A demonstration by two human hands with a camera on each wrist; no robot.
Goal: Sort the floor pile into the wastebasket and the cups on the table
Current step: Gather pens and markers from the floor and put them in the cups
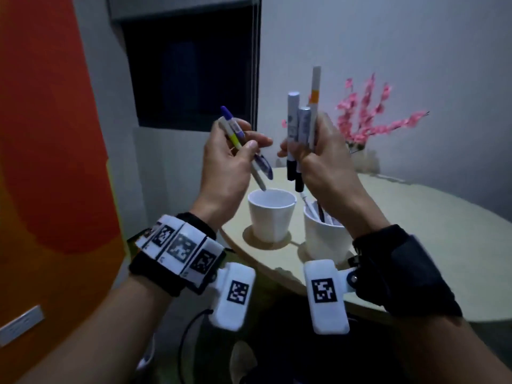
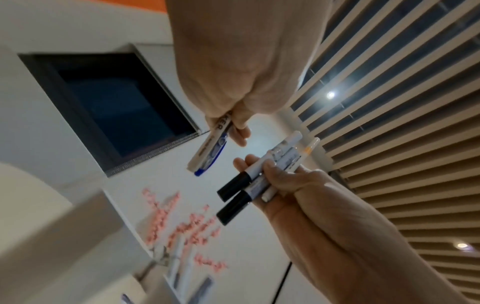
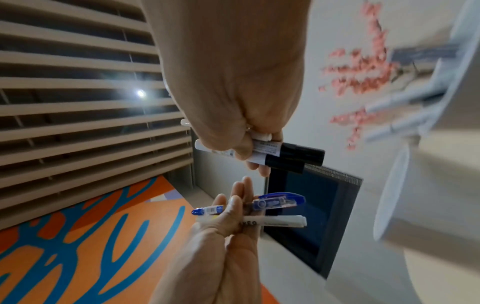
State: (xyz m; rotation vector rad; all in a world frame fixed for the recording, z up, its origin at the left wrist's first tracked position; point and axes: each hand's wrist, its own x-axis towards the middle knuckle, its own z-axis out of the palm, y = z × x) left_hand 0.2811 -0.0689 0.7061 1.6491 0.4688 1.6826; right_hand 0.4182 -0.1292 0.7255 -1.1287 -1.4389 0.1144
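Observation:
Over the round table (image 1: 415,231), my left hand (image 1: 255,144) pinches a blue pen (image 1: 234,123) and a white highlighter with a yellow band (image 1: 235,139). Their lower ends point down at the empty left white cup (image 1: 271,214). My right hand (image 1: 304,156) grips two black-capped markers (image 1: 293,117) and a white pen with an orange band (image 1: 315,92), held upright above the right white cup (image 1: 324,239). The left wrist view shows the blue pen (image 2: 210,162) and the markers (image 2: 233,187). The right wrist view shows the markers (image 3: 298,154) and blue pen (image 3: 278,200). No wastebasket is in view.
The right cup holds several pens (image 1: 318,210). A wooden coaster (image 1: 249,239) lies under the left cup. A vase of pink blossom branches (image 1: 365,117) stands at the table's far side by the wall. A dark window (image 1: 188,67) and an orange wall panel (image 1: 41,134) are to the left.

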